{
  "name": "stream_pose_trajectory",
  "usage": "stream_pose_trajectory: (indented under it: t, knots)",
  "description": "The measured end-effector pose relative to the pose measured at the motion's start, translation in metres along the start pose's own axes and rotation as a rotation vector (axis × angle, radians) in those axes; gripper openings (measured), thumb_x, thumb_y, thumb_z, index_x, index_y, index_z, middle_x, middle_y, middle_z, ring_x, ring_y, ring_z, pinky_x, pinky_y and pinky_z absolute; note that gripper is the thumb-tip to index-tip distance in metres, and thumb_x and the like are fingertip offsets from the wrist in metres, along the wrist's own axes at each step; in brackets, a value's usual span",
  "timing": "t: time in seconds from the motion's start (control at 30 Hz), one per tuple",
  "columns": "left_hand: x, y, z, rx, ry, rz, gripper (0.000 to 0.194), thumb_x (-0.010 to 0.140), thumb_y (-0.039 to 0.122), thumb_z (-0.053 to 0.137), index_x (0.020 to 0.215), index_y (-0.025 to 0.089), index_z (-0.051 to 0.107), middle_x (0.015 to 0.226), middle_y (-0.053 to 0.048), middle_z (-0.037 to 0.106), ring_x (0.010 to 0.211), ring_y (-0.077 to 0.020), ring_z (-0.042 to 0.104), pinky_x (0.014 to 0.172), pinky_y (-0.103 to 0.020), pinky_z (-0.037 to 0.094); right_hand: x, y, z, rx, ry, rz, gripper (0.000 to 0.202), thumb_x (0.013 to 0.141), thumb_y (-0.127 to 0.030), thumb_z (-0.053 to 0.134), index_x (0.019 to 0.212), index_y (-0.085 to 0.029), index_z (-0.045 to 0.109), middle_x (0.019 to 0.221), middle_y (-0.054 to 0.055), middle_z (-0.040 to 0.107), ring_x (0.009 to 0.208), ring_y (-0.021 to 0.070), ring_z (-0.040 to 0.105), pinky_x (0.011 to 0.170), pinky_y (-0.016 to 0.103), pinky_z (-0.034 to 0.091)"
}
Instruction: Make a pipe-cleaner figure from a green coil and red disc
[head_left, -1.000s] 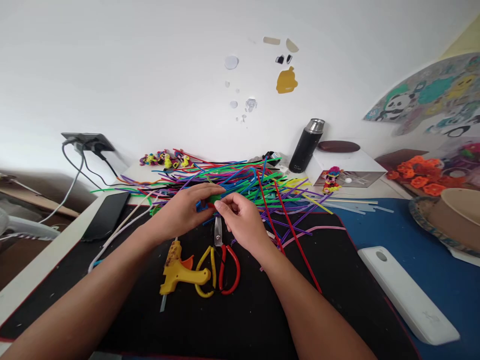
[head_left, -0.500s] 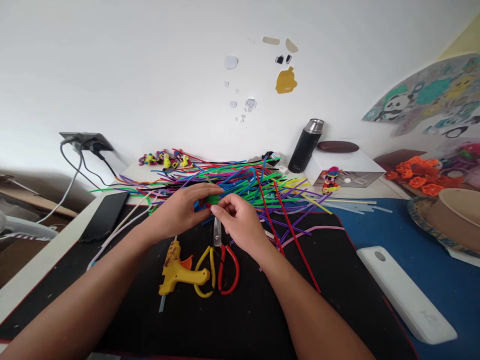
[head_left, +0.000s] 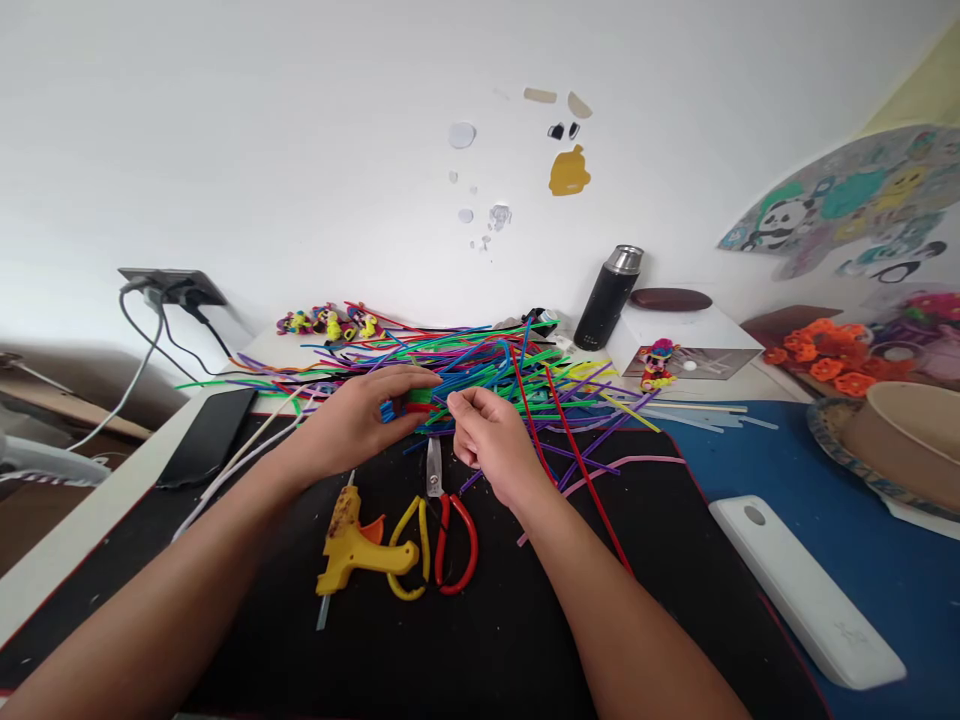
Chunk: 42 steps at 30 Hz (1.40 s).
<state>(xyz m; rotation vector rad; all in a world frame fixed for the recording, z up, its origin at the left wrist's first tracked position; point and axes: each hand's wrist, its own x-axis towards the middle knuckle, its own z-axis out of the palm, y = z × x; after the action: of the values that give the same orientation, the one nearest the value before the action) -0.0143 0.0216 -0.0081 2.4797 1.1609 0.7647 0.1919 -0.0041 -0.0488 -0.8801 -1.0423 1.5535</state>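
My left hand point(head_left: 356, 420) curls its thumb and fingers around a small fuzzy piece point(head_left: 418, 400) coloured green and red, which looks made of pipe cleaners. Some blue shows at its near end; the hand hides much of it. Just to the right, my right hand point(head_left: 491, 435) is closed in a pinch, its fingertips a little apart from that piece. Whatever the pinch holds is too small to make out. Below the hands lie cutters point(head_left: 435, 480) with one yellow and one red handle, and a yellow glue gun point(head_left: 352, 540) with a clear stick.
A tangled heap of colourful pipe cleaners point(head_left: 495, 370) lies behind the hands. Small figures point(head_left: 330, 322) stand at the back left. To the right are a black flask point(head_left: 606, 300), a white box point(head_left: 690, 360) and a white power bank point(head_left: 806, 590). A phone point(head_left: 206, 440) lies left.
My right hand has drawn slightly right, away from the held piece, with its fingers more curled. More of the red and blue now shows. My left hand stays nearly in place.
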Motion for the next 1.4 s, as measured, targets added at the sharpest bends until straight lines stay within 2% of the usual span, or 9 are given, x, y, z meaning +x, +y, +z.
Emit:
stream_pose_trajectory:
  t: [0.3,0.5,0.73,0.87,0.93,1.03,1.13,1.23,1.4]
  knots:
    - [0.000,0.000,-0.001,-0.012,-0.004,-0.005,0.043,0.100,0.043,0.067,0.138,0.024,0.076,0.136,-0.011,0.080,0.127,-0.0330,0.074,0.111,-0.047,0.060,-0.001,-0.002,0.002,0.052,-0.018,-0.024,0.058,0.086,-0.069,0.080,0.066,-0.024,0.049,0.049,-0.011,0.036,0.039,0.0068,0.032,0.040,0.024,0.025]
    - [0.001,0.002,-0.001,-0.015,-0.020,-0.028,0.045,0.100,0.046,0.066,0.138,0.023,0.076,0.138,-0.012,0.079,0.128,-0.0334,0.073,0.114,-0.048,0.057,-0.001,-0.004,0.002,0.052,0.020,-0.050,0.068,0.084,-0.076,0.080,0.059,-0.024,0.044,0.048,-0.009,0.033,0.040,0.0079,0.035,0.042,0.025,0.026]
    - [0.001,0.004,-0.002,-0.033,-0.022,-0.038,0.044,0.100,0.046,0.066,0.137,0.025,0.076,0.138,-0.011,0.079,0.126,-0.0329,0.074,0.112,-0.048,0.059,0.000,-0.002,0.001,-0.051,0.062,-0.074,0.073,0.087,-0.082,0.071,0.055,-0.025,0.041,0.047,-0.007,0.035,0.040,0.0095,0.034,0.043,0.028,0.029]
    - [0.001,0.005,-0.001,-0.035,-0.027,-0.041,0.043,0.100,0.042,0.066,0.137,0.023,0.075,0.137,-0.011,0.079,0.125,-0.0314,0.074,0.111,-0.045,0.058,0.000,-0.001,-0.001,-0.153,0.080,-0.116,0.070,0.090,-0.082,0.067,0.058,-0.026,0.043,0.050,-0.007,0.038,0.042,0.0112,0.039,0.046,0.029,0.033]
    - [0.001,0.007,-0.001,-0.040,-0.031,-0.043,0.042,0.100,0.040,0.065,0.136,0.022,0.075,0.137,-0.011,0.079,0.124,-0.0309,0.074,0.111,-0.045,0.058,0.001,0.000,-0.003,-0.189,0.086,-0.136,0.062,0.089,-0.077,0.073,0.065,-0.025,0.050,0.054,-0.007,0.043,0.046,0.0123,0.043,0.048,0.028,0.035]
    - [0.001,0.008,-0.001,-0.049,-0.027,-0.056,0.042,0.099,0.040,0.066,0.136,0.022,0.074,0.134,-0.012,0.079,0.121,-0.0306,0.075,0.108,-0.044,0.059,0.003,0.003,-0.006,-0.253,0.117,-0.195,0.045,0.085,-0.064,0.084,0.089,-0.024,0.065,0.065,-0.006,0.053,0.057,0.0151,0.054,0.056,0.028,0.042]
    - [0.000,0.008,-0.001,-0.064,-0.024,-0.078,0.045,0.099,0.041,0.068,0.139,0.021,0.072,0.133,-0.012,0.079,0.116,-0.0305,0.076,0.103,-0.043,0.061,0.004,0.006,-0.007,-0.325,0.145,-0.242,0.038,0.090,-0.057,0.081,0.104,-0.024,0.070,0.076,-0.004,0.057,0.068,0.0175,0.059,0.062,0.028,0.047]
    - [0.000,0.008,-0.002,-0.071,-0.027,-0.094,0.048,0.098,0.043,0.069,0.142,0.022,0.071,0.135,-0.012,0.079,0.115,-0.0306,0.076,0.103,-0.043,0.061,0.002,0.006,-0.006,-0.343,0.103,-0.211,0.035,0.096,-0.059,0.072,0.096,-0.024,0.069,0.075,-0.003,0.057,0.065,0.0172,0.058,0.058,0.028,0.044]
    - [0.000,0.011,-0.002,-0.062,-0.036,-0.107,0.049,0.099,0.043,0.066,0.143,0.023,0.071,0.134,-0.011,0.079,0.113,-0.0295,0.076,0.105,-0.043,0.060,-0.001,0.007,-0.003,-0.321,0.006,-0.163,0.043,0.100,-0.063,0.067,0.082,-0.025,0.058,0.068,-0.004,0.058,0.057,0.0148,0.056,0.054,0.027,0.040]
